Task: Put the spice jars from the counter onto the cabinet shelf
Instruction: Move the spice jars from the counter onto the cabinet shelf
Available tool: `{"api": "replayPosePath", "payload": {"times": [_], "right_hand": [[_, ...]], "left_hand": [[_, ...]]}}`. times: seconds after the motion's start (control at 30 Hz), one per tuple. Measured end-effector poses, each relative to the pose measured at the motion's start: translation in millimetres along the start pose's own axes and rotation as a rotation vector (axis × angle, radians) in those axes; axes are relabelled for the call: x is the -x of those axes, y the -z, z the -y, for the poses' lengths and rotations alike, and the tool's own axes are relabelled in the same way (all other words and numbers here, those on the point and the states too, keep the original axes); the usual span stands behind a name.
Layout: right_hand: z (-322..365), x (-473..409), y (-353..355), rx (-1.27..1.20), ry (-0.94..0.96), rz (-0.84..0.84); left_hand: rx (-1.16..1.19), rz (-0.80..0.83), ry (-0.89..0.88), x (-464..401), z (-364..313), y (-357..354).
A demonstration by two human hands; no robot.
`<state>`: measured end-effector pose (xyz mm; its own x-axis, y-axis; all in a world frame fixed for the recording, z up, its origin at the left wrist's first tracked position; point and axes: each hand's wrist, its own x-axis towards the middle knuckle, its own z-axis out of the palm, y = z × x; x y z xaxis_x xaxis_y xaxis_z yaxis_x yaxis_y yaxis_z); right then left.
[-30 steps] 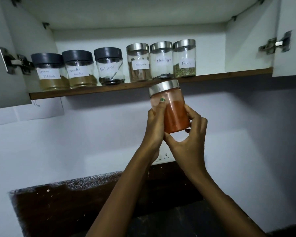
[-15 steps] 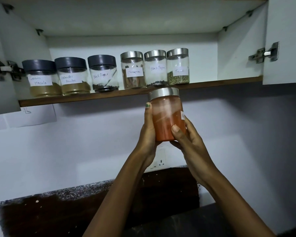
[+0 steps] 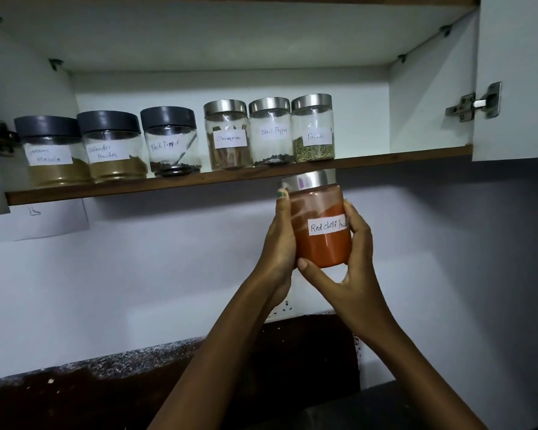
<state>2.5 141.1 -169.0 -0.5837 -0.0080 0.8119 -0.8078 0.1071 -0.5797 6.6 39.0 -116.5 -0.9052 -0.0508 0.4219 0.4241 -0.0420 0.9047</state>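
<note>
Nearly at the shelf: chilli jar held just under the front edge

Currently the red chilli powder jar point(image 3: 319, 223) is gripped by both hands, upright, with its steel lid point(image 3: 308, 181) just below the wooden front edge of the cabinet shelf point(image 3: 401, 156). The left hand point(image 3: 278, 243) is wrapped along the jar's left side, a fingertip reaching up to the lid. The right hand point(image 3: 351, 259) is curled round the right side and the base, the thumb under the bottom rim. Neither hand is free.

The jar's long axis is vertical, and its label is turned toward the camera. The jar is seen directly below the fennel jar point(image 3: 313, 128), which is the rightmost of the six jars already lined up on the shelf. To the right of the fennel jar, a stretch of bare shelf is left up to the cabinet side wall point(image 3: 429, 97).

It is judged that the jar must be raised until its base clears the shelf edge, carried a little to the right, then pushed inward. The shelf lip is the edge to be cleared, since the lid is close beneath it. The right hand lies nearer the open stretch. Ample headroom is offered under the cabinet's top panel. The open door hinge point(image 3: 474, 103) stands well to the right, out of the likely path.
</note>
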Motion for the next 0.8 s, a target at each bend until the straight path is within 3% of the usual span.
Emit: {"api": "replayPosePath", "payload": {"times": [0.1, 0.4, 0.57, 0.7, 0.8], "right_hand": [[-9.3, -3.9, 9.6, -0.057, 0.013, 0.039], [-51.6, -88.8, 40.0, 0.032, 0.167, -0.248], [-65.1, -175.1, 56.9, 0.225, 0.208, -0.239], [-83.3, -211.1, 57.8, 0.273, 0.212, -0.193], [-99.2, -219.2, 55.5, 0.355, 0.207, -0.150]], "left_hand": [[-0.033, 0.021, -0.018, -7.0, 2.0, -10.0], [-0.293, 0.135, -0.309, -53.1, 8.0, -65.5], [-0.614, 0.004, -0.444, -97.1, 4.9, -75.4], [-1.095, -0.197, -0.607, -123.7, 11.7, -74.5], [-1.242, -0.216, -0.668, -134.9, 21.1, -72.2]]}}
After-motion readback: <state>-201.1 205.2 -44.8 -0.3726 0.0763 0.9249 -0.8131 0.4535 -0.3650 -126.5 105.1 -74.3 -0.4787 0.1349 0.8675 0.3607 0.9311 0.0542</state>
